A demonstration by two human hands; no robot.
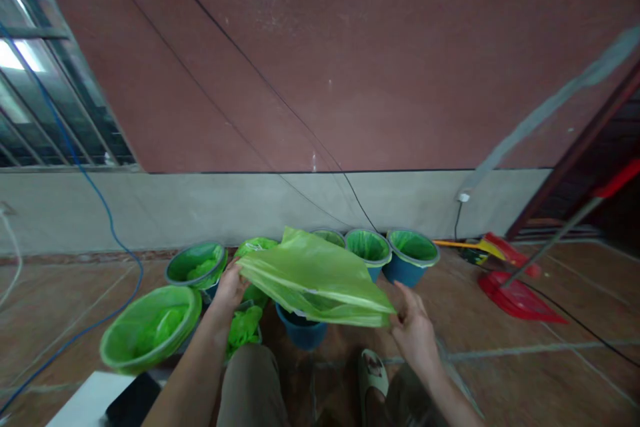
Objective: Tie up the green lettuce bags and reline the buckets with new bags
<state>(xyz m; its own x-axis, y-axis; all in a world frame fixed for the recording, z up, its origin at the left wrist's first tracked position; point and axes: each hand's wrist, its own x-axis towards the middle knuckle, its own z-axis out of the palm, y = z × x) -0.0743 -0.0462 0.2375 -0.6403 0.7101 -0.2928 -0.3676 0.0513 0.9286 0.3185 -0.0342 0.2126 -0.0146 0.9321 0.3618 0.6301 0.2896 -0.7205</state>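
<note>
A light-green plastic bag [315, 273] is stretched out in the air between my two hands. My left hand [233, 288] grips its left edge, fingers closed on the film. At the opposite corner my right hand [413, 323] pinches the bag between thumb and fingers. Below the bag stands a blue bin [303, 335], its upper part mostly covered by the film. Beside my left hand, a small bin with crumpled green film [245, 328] is partly hidden by my forearm and knee.
Green-lined bins stand along the wall, including a blue bin [407, 273] at right and a wide bin [150, 327] at left. A red dustpan [520, 297] lies right, near a yellow-handled broom [493, 248]. A blue cable [107, 213] crosses the left floor. A dark phone-like object [133, 400] lies lower left.
</note>
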